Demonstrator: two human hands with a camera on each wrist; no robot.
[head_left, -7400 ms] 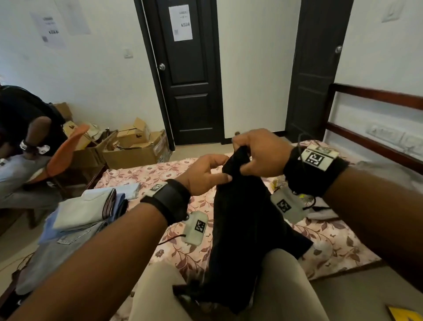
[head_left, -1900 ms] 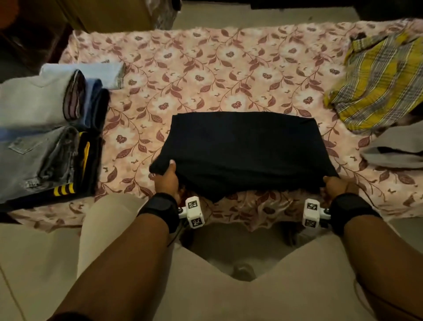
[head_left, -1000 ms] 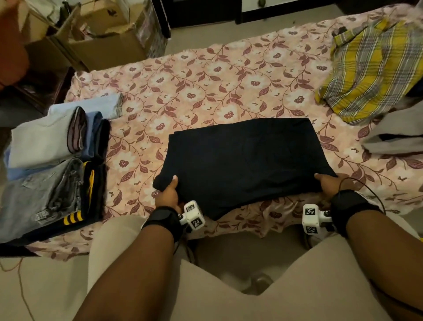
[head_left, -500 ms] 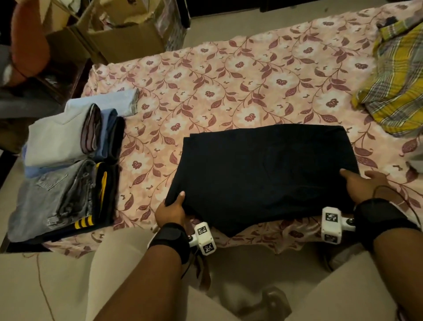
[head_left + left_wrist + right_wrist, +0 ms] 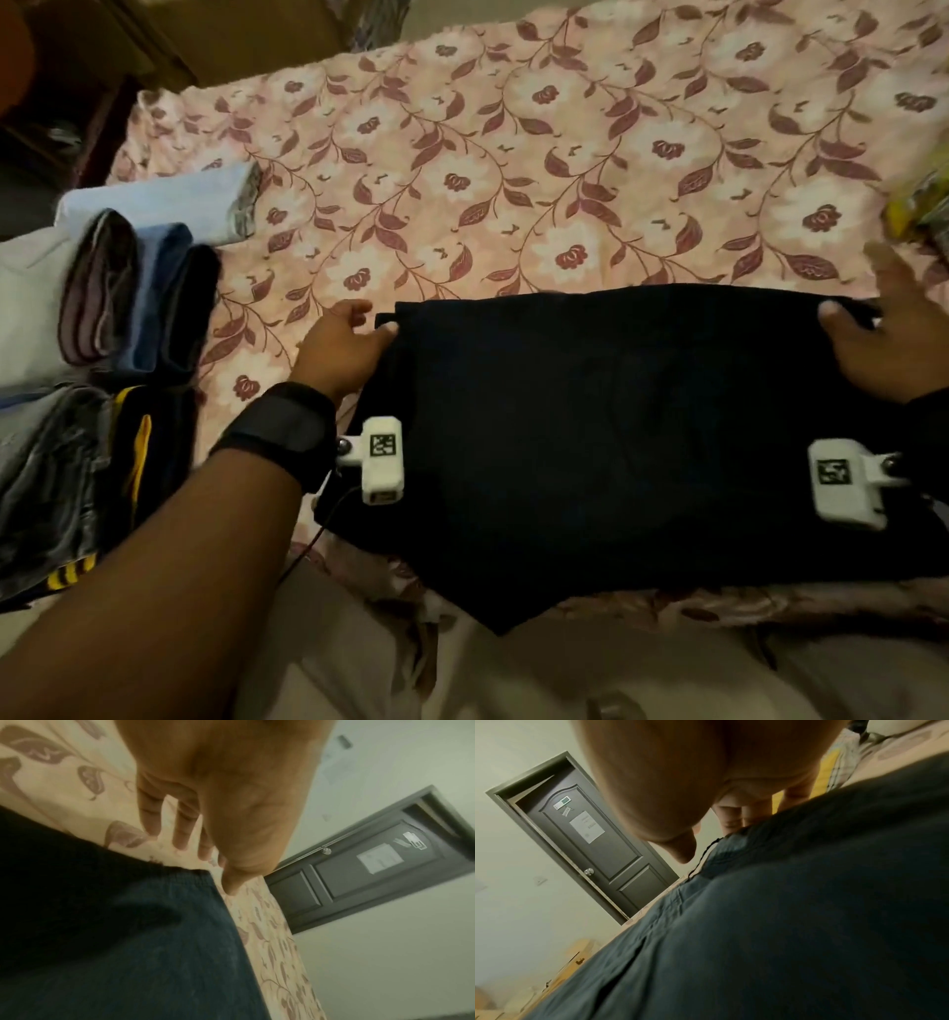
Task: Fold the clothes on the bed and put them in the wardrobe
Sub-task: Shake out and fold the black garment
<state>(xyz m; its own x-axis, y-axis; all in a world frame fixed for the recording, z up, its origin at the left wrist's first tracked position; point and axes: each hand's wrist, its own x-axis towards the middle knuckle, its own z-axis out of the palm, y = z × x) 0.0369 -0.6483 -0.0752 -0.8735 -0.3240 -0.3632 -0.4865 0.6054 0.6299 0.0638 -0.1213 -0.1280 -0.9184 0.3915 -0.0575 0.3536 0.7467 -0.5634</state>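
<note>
Left hand (image 5: 341, 344): fingers loosely spread at garment's (image 5: 631, 437) far-left corner, thumb touching its edge.
Right hand (image 5: 893, 339): fingers spread, thumb resting on far-right corner.
Garment: flat on bed (image 5: 565, 154).
Change: hands moved from near edge to far corners.

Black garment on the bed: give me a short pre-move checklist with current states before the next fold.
1. Black garment lies flat on the bed sheet: ok.
2. Left hand at its far left corner: ok, thumb on the cloth; a firm grip: cannot tell.
3. Right hand at its far right corner: ok, thumb on top, fingers over the edge.
4. Near edge fully on the bed: not ok, it hangs over toward the person's lap.
5. Folded stack clear of the garment: ok, a gap of sheet lies between.
6. Layers aligned underneath: cannot tell.
</note>
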